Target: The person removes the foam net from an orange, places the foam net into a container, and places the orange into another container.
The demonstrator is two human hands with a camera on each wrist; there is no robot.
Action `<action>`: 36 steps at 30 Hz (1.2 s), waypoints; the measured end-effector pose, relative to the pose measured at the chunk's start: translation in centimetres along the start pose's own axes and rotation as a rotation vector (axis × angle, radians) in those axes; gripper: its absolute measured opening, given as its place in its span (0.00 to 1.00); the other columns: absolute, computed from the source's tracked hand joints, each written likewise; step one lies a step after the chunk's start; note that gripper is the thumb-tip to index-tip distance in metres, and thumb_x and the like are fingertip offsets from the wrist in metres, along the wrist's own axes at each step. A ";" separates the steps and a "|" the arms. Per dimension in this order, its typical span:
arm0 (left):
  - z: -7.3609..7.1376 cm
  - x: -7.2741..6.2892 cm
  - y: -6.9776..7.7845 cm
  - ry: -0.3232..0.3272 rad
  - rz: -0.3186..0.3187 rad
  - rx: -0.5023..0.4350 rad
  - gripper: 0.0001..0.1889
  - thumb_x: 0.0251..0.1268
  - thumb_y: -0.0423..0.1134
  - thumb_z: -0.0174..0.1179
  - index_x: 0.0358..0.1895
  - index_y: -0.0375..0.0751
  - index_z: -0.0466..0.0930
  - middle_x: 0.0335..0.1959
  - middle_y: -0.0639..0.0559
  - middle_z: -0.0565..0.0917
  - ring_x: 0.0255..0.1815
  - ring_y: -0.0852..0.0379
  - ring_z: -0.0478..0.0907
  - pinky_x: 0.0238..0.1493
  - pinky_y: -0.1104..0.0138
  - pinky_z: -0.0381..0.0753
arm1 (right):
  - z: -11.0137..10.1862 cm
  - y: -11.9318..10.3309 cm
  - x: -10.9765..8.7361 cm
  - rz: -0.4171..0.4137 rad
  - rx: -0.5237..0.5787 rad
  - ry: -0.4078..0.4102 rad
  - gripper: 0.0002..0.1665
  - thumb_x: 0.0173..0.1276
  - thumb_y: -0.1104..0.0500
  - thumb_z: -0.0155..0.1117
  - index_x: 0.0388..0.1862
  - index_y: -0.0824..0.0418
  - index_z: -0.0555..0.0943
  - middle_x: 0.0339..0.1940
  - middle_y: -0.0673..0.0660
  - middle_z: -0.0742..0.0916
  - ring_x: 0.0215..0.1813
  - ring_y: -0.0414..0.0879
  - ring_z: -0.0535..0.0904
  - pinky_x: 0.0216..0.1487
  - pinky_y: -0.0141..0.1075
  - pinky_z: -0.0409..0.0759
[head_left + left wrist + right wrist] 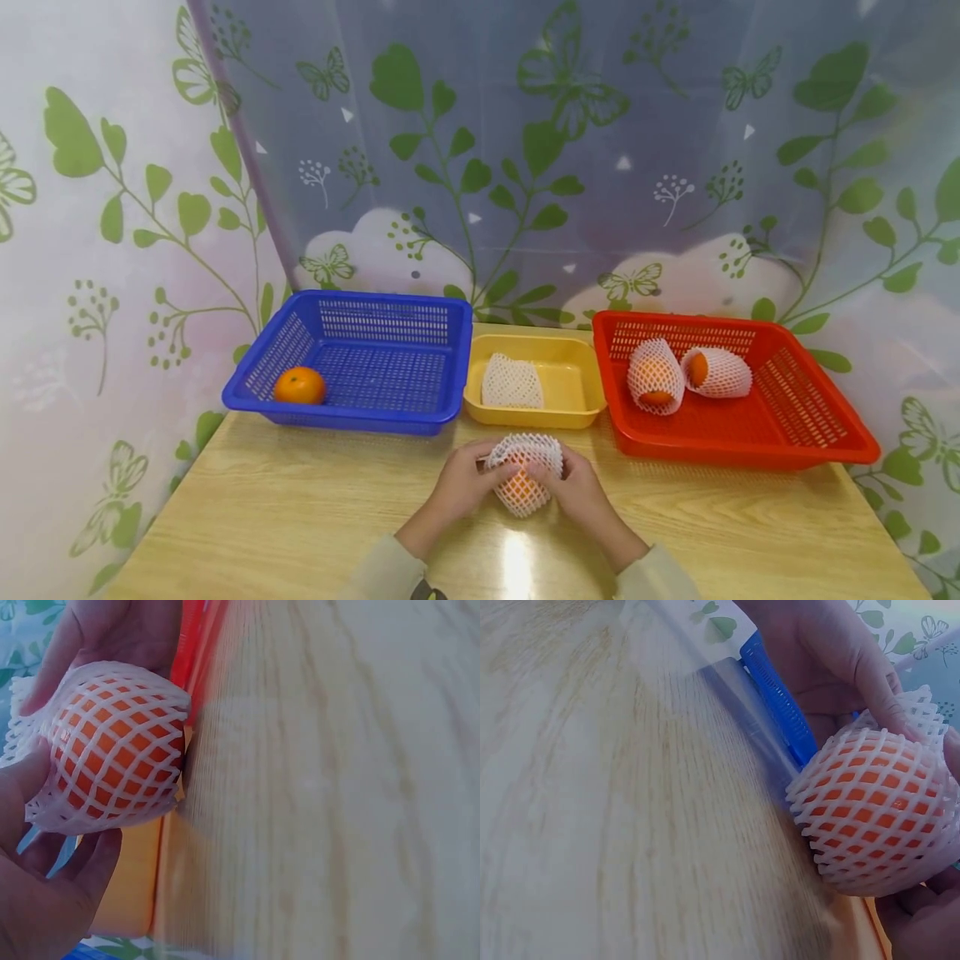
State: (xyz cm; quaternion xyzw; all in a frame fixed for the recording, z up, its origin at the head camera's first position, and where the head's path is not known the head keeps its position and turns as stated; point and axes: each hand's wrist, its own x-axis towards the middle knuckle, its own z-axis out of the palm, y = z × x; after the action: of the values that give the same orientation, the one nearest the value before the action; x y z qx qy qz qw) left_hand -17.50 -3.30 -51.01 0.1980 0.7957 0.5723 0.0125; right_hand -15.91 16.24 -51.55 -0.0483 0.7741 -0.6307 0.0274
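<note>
Between both hands, over the front of the table, is an orange (519, 487) wrapped in a white foam net (542, 450). My left hand (463, 483) grips it from the left, thumb across the net. From the right, my right hand (579, 492) grips it in the same way. In the left wrist view the net (112, 761) covers most of the orange, and its loose end bunches near the thumb. The right wrist view shows the netted orange (874, 814) with fingers on both sides.
A blue basket (345, 414) at the left holds a bare orange (300, 386). Behind the hands, a yellow tray (570, 375) holds a white foam net (512, 382). The red basket (750, 450) at the right holds two netted oranges (656, 375). A patterned curtain hangs behind.
</note>
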 end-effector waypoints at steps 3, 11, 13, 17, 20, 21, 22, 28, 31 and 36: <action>-0.1 0.0 0.0 0.029 0.002 0.040 0.16 0.61 0.41 0.67 0.49 0.37 0.85 0.51 0.46 0.84 0.55 0.48 0.79 0.51 0.67 0.80 | 0.1 0.1 0.0 0.003 -0.018 -0.032 0.25 0.65 0.56 0.68 0.58 0.66 0.77 0.50 0.59 0.85 0.52 0.47 0.80 0.50 0.30 0.79; 0.1 -0.1 0.1 0.131 0.034 0.095 0.07 0.56 0.33 0.70 0.36 0.34 0.87 0.41 0.45 0.86 0.44 0.48 0.82 0.44 0.67 0.82 | 0.4 0.3 -0.1 -0.001 0.008 -0.065 0.26 0.64 0.58 0.69 0.58 0.68 0.77 0.48 0.61 0.86 0.47 0.44 0.82 0.48 0.31 0.80; 0.1 -0.1 0.2 0.142 0.024 0.101 0.06 0.55 0.33 0.70 0.35 0.34 0.87 0.39 0.46 0.86 0.43 0.49 0.82 0.43 0.68 0.81 | 0.4 0.3 -0.2 -0.005 0.015 -0.069 0.24 0.65 0.58 0.69 0.56 0.69 0.78 0.46 0.61 0.86 0.45 0.43 0.82 0.47 0.31 0.81; -0.1 -0.2 0.3 0.129 -0.018 0.112 0.08 0.57 0.37 0.69 0.37 0.36 0.87 0.37 0.49 0.86 0.39 0.55 0.80 0.40 0.69 0.80 | 0.4 0.3 -0.3 0.004 0.029 -0.066 0.22 0.65 0.57 0.69 0.53 0.69 0.79 0.44 0.61 0.86 0.43 0.42 0.83 0.45 0.32 0.82; -0.3 -0.1 0.2 0.088 -0.035 0.106 0.12 0.60 0.41 0.68 0.41 0.37 0.86 0.39 0.49 0.85 0.40 0.57 0.78 0.40 0.69 0.80 | 0.4 0.3 -0.4 0.014 0.033 -0.044 0.20 0.65 0.57 0.69 0.51 0.69 0.80 0.42 0.60 0.87 0.41 0.41 0.82 0.44 0.32 0.82; -0.4 -0.1 0.1 0.072 -0.038 0.096 0.13 0.60 0.42 0.68 0.43 0.37 0.85 0.40 0.48 0.85 0.41 0.57 0.79 0.40 0.69 0.81 | 0.4 0.2 -0.4 0.017 0.037 -0.037 0.19 0.65 0.57 0.68 0.51 0.68 0.80 0.42 0.60 0.87 0.41 0.41 0.82 0.44 0.32 0.82; -0.5 0.0 0.0 0.056 -0.039 0.086 0.15 0.60 0.43 0.68 0.45 0.36 0.84 0.42 0.48 0.85 0.43 0.56 0.79 0.41 0.69 0.81 | 0.3 0.2 -0.4 0.018 0.036 -0.027 0.19 0.65 0.57 0.68 0.50 0.68 0.81 0.42 0.59 0.87 0.41 0.40 0.82 0.44 0.32 0.82; -0.7 0.0 -0.4 -0.046 -0.030 -0.012 0.22 0.61 0.41 0.68 0.57 0.36 0.78 0.53 0.44 0.81 0.53 0.49 0.77 0.47 0.69 0.81 | 0.3 0.1 -0.2 -0.010 0.065 0.008 0.16 0.65 0.60 0.68 0.48 0.68 0.83 0.41 0.60 0.88 0.41 0.40 0.83 0.45 0.32 0.82; -0.7 0.0 -0.4 -0.085 -0.027 -0.039 0.24 0.61 0.42 0.67 0.60 0.37 0.76 0.55 0.44 0.81 0.55 0.48 0.78 0.49 0.69 0.81 | 0.3 0.0 -0.1 -0.027 0.083 0.013 0.14 0.65 0.61 0.67 0.47 0.68 0.84 0.41 0.60 0.88 0.41 0.40 0.83 0.44 0.32 0.82; -0.4 -0.1 -0.4 -0.109 -0.027 -0.044 0.26 0.61 0.41 0.68 0.61 0.37 0.75 0.56 0.43 0.80 0.55 0.48 0.78 0.50 0.69 0.80 | 0.4 -0.3 0.0 -0.019 0.088 0.046 0.12 0.65 0.61 0.68 0.44 0.67 0.86 0.38 0.58 0.89 0.39 0.39 0.83 0.42 0.31 0.82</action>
State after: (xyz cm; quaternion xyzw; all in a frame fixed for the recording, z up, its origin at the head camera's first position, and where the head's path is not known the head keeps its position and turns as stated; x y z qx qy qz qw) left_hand -17.61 -3.83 -51.29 0.2178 0.7835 0.5781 0.0676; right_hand -15.85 15.83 -51.37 -0.0397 0.7455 -0.6653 0.0056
